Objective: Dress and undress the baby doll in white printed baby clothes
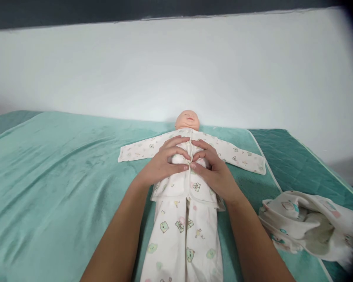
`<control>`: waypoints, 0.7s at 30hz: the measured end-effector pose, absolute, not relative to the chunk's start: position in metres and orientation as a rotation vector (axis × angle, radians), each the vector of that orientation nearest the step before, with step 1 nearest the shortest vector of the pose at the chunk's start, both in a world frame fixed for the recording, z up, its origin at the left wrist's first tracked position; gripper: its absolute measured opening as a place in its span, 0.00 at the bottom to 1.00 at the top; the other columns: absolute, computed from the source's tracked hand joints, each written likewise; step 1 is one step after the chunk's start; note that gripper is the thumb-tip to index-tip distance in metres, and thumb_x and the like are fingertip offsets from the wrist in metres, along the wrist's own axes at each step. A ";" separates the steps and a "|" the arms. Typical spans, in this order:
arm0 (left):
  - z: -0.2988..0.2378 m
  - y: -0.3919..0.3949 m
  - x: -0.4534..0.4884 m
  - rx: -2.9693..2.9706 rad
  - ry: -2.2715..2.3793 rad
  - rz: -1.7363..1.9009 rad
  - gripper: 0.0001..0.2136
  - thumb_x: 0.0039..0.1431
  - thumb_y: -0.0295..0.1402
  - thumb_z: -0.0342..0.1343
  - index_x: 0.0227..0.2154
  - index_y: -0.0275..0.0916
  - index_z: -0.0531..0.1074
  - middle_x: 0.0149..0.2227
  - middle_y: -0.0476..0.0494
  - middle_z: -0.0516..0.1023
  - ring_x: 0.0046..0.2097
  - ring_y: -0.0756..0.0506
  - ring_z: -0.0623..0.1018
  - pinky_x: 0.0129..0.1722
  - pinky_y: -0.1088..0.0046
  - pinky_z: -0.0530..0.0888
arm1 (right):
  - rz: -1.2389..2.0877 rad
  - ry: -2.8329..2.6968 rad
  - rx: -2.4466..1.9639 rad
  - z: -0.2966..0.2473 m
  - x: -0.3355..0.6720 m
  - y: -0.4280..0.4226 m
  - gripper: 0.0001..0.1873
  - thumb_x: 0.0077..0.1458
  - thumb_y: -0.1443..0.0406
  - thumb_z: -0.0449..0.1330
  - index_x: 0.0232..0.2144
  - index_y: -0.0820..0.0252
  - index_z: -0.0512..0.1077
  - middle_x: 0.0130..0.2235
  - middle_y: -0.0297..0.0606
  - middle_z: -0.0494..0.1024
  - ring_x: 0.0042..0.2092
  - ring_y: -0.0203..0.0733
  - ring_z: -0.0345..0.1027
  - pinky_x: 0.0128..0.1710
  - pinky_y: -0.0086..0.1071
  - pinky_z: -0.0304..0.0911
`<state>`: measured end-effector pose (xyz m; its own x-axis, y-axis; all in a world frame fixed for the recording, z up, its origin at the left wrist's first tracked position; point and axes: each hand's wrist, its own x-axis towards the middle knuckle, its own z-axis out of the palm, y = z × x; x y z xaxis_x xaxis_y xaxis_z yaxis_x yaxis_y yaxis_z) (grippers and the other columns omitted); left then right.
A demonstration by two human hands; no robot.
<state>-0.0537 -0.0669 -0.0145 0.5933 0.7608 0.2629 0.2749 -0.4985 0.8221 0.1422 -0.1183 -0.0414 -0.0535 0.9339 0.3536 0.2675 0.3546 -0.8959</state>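
A baby doll [187, 119] lies on its back on a green blanket [61, 176], dressed in a white printed top [235, 154] and matching trousers [179, 235]. Its sleeves are spread out to both sides. My left hand [164, 162] and my right hand [213, 168] rest on the doll's chest, side by side. Their fingers are curled and pinch the two front edges of the top where they meet at the middle.
A crumpled white printed cloth [308, 223] lies at the right on a darker quilted green mat [294, 160]. A white wall [176, 66] runs along the far side of the bed.
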 end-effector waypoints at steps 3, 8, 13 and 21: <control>-0.013 -0.070 -0.051 2.046 0.851 0.807 0.06 0.56 0.38 0.62 0.36 0.46 0.76 0.68 0.50 0.59 0.70 0.38 0.53 0.67 0.53 0.58 | 0.773 -1.557 -1.149 -0.040 0.139 -0.120 0.08 0.56 0.56 0.65 0.33 0.51 0.72 0.64 0.31 0.63 0.69 0.46 0.46 0.69 0.47 0.44; -0.011 -0.071 -0.050 2.056 0.847 0.789 0.04 0.57 0.37 0.60 0.31 0.43 0.75 0.68 0.50 0.59 0.70 0.37 0.52 0.64 0.54 0.62 | 0.707 -1.533 -1.229 -0.037 0.132 -0.122 0.08 0.56 0.58 0.64 0.30 0.53 0.71 0.63 0.31 0.64 0.68 0.48 0.49 0.68 0.48 0.45; -0.012 -0.071 -0.048 2.035 0.830 0.825 0.04 0.56 0.36 0.62 0.30 0.43 0.75 0.66 0.51 0.62 0.69 0.38 0.55 0.66 0.54 0.60 | 0.777 -1.471 -1.225 -0.034 0.129 -0.123 0.06 0.56 0.60 0.63 0.28 0.53 0.72 0.62 0.29 0.65 0.68 0.48 0.48 0.67 0.48 0.46; -0.030 -0.057 -0.056 1.266 1.066 1.526 0.08 0.59 0.40 0.56 0.35 0.42 0.66 0.55 0.42 0.75 0.51 0.43 0.77 0.48 0.64 0.74 | 0.842 -0.686 -1.163 -0.061 0.163 -0.107 0.14 0.57 0.52 0.55 0.37 0.56 0.70 0.44 0.37 0.78 0.44 0.48 0.73 0.41 0.40 0.70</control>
<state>-0.0560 -0.0568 -0.0302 -0.1138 0.9608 0.2527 -0.0928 -0.2636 0.9602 0.1629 -0.1066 -0.0608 0.5247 0.8506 0.0357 -0.2077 0.1686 -0.9636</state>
